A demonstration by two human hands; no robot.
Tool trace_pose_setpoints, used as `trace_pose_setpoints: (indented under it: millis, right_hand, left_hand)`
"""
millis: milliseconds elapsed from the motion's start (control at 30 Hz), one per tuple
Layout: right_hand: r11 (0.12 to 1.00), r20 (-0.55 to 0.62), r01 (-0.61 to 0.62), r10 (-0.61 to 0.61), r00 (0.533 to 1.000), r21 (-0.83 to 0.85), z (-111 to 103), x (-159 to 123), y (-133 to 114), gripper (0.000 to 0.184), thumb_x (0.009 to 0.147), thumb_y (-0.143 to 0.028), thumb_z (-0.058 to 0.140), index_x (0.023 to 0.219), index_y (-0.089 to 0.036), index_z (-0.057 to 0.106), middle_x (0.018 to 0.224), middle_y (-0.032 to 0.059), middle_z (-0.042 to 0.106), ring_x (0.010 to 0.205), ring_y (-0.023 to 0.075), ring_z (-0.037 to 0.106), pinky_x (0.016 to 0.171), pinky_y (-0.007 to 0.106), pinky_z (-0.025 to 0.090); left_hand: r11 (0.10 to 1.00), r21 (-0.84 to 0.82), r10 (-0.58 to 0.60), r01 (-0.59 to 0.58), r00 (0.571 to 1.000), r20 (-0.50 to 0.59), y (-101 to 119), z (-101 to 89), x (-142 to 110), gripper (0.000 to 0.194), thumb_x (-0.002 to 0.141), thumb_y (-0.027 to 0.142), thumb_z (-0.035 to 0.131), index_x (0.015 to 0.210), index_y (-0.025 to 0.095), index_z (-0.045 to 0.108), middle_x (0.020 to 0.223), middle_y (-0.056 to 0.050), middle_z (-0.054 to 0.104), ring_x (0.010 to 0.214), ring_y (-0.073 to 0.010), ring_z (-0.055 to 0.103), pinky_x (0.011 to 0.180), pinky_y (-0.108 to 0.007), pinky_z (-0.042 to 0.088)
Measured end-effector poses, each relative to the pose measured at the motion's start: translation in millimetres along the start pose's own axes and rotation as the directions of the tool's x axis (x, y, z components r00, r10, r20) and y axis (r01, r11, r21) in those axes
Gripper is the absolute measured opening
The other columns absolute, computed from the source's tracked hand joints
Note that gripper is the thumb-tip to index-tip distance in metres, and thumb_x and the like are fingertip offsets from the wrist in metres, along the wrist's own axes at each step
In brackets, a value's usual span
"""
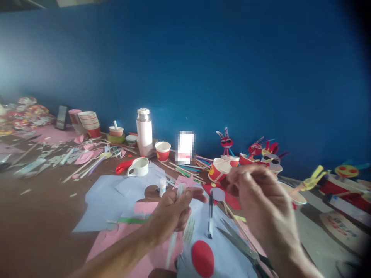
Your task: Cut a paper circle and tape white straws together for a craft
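My left hand (175, 212) is closed round a translucent whitish strip (172, 249), whose upper end shows above the thumb and whose tail hangs below the hand. My right hand (265, 204) is raised to the right, thumb and fingers pinched together; anything between the fingertips is too small to make out. Between the hands a black pen (210, 216) lies on light blue paper (226, 258). Close to the right wrist are scissors (239, 241) with open blades. A red paper oval (203, 258) lies below the pen, and a small white tube (162, 187) stands beyond my left hand.
Pink paper (104, 247) spreads under my left forearm. Behind stand a white flask (144, 135), a paper cup (162, 151) and a tape dispenser (138, 167). Decorated cups with a red paper figure (226, 143) stand at right. Stacked cups (89, 123) and scraps are at left.
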State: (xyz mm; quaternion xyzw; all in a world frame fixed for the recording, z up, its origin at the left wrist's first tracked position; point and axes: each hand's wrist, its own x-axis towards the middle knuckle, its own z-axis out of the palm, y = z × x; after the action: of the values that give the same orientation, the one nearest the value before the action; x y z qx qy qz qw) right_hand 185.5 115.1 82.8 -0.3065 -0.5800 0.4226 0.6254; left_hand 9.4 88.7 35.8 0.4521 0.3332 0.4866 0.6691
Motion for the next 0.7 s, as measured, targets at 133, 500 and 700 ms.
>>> trace_pose_setpoints:
  millis: [133,500,700]
  right_hand:
    - [0.984,0.113,-0.119,0.135,0.984,-0.134,-8,5,-9,0.009,0.083,-0.033,0.062,0.082,-0.024,0.060,0.077,-0.0022,0.059,0.068,0.0106,0.054,0.060,0.021,0.045]
    - [0.884,0.482,0.039,0.216,0.849,-0.465,3,-3,2,0.012,0.084,-0.016,0.055,0.079,-0.021,0.065,0.070,-0.0032,0.064,0.066,0.0108,0.058,0.062,0.022,0.044]
    - [0.837,0.413,0.083,0.179,0.893,-0.541,5,-3,4,0.011,0.083,-0.018,0.057,0.082,-0.022,0.068,0.076,-0.0017,0.068,0.073,0.0142,0.062,0.066,0.023,0.047]
  left_hand:
    - [0.988,-0.035,-0.144,0.149,0.982,0.119,-3,-3.3,3,0.034,0.087,0.048,0.049,0.090,0.016,0.059,0.053,0.006,0.044,0.034,-0.0019,0.019,0.033,-0.019,0.010]
    - [0.979,-0.016,-0.196,0.201,0.967,0.163,-12,2.7,0,0.031,0.083,0.047,0.056,0.079,0.018,0.047,0.049,0.011,0.030,0.036,-0.0020,0.015,0.034,-0.017,0.009]
    - [0.979,-0.017,-0.201,0.204,0.972,0.120,-13,3.3,1,0.033,0.087,0.050,0.046,0.078,0.019,0.043,0.054,0.008,0.038,0.036,-0.0020,0.020,0.034,-0.017,0.012]
